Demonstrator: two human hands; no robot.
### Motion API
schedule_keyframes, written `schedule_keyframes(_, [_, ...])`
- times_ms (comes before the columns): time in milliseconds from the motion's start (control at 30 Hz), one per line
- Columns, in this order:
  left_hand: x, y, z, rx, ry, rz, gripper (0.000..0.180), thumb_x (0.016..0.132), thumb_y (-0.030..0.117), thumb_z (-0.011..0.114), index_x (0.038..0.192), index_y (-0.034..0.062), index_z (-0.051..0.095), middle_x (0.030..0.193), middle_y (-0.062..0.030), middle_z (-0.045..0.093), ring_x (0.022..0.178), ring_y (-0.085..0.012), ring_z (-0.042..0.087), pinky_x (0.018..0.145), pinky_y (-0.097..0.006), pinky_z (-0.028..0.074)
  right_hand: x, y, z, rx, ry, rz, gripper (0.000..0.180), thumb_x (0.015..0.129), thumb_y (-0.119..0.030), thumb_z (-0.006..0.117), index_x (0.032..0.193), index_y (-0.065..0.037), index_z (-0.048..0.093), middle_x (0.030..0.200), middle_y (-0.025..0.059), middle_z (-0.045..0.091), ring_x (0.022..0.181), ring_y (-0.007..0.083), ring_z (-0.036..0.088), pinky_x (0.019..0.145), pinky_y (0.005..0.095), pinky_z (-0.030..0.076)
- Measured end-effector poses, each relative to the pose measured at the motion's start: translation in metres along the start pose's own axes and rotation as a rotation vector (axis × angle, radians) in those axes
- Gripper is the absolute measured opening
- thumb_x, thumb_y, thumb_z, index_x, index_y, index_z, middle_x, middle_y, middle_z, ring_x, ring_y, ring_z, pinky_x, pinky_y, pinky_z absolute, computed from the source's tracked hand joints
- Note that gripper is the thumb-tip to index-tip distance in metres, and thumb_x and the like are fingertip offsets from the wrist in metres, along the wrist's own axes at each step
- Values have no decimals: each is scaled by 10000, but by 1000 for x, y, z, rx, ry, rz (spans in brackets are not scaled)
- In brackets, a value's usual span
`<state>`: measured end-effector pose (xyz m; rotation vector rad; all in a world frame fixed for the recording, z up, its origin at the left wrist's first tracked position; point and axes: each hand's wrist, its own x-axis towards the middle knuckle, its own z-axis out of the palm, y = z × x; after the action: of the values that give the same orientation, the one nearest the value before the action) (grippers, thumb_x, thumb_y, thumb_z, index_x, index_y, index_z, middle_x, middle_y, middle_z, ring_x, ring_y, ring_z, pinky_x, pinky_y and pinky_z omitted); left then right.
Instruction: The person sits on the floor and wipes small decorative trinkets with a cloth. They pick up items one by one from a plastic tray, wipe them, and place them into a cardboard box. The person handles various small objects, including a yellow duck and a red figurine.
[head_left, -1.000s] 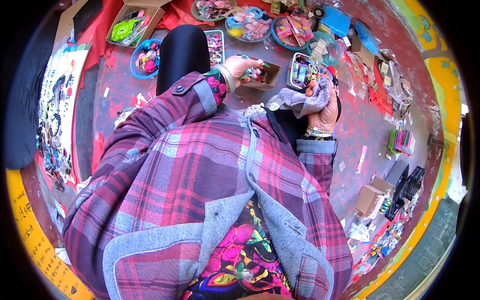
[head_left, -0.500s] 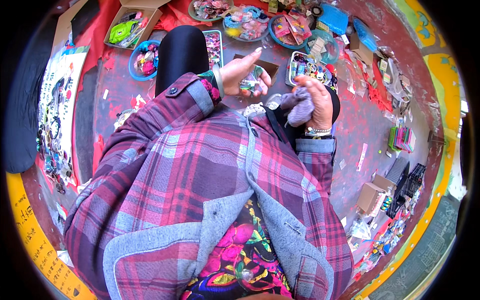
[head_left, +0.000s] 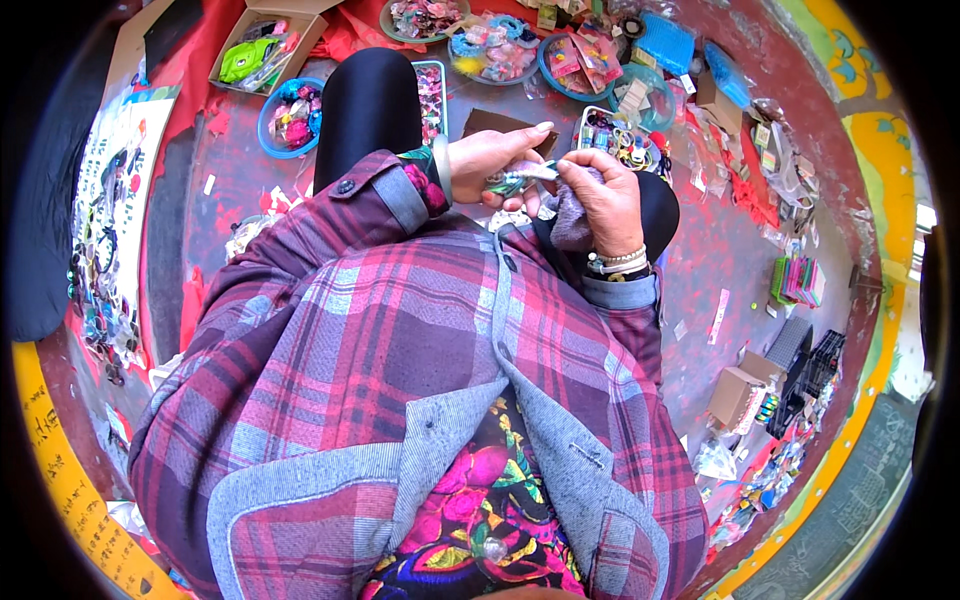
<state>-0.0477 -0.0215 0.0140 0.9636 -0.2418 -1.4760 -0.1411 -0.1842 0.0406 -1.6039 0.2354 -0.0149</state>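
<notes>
My left hand (head_left: pixel 492 165) is turned palm up above my lap, its fingers curled under a small shiny greenish piece (head_left: pixel 508 183) that looks like clear plastic. What exactly it is, I cannot make out. A crumpled purple-grey cloth (head_left: pixel 571 224) hangs from my right hand (head_left: pixel 607 200), whose fingers are closed round it. The thumb and fingertips of that hand pinch near the small piece, and a corner of the cloth reaches it. Just beyond both hands lies an open brown cardboard box (head_left: pixel 485 122).
Blue basins (head_left: pixel 266 128) of small trinkets stand around my knees. A white tray (head_left: pixel 578 140) of bands and small items sits beyond my right hand. A white sheet (head_left: pixel 150 150) with dark accessories lies at left. At right are a cardboard box (head_left: pixel 735 393) and black baskets (head_left: pixel 826 362).
My right hand has come left and closed in to meet my left hand, bringing the cloth against the small piece. My left fingers have curled more around that piece.
</notes>
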Motion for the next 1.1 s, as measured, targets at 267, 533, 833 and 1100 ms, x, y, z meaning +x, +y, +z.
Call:
schedule_keyframes(267, [5,-7,-5,-204,-44,167,379,910,338,450,1003,-17,546,802,-148,634,534,-128,578,342,-156,370,-4,-2,-8,119,116,16,105,787,-63,643,876,-9,627,752,-21,582,656,38,502,570,164,381])
schedule_keyframes(533, [4,-8,-13,-449,121,225,370,882,384,504,950,30,588,904,-124,611,645,-150,568,372,-194,368,-11,-2,-20,207,151,-43,157,759,51,584,902,-1,622,871,21,598,755,74,542,676,194,426])
schedule_keyframes(833, [1,-9,5,-264,-29,211,348,863,318,555,972,-12,583,722,-54,574,514,-70,501,355,-150,303,-8,4,-9,87,268,-291,162,759,60,578,902,-3,620,893,35,605,814,89,547,727,209,424])
schedule_keyframes(1100, [5,-11,5,-107,147,242,178,823,152,608,904,-6,593,628,-18,532,443,-42,422,348,-166,273,3,9,-39,604,403,71,205,872,-168,544,989,-1,528,903,145,617,791,193,596,721,304,487])
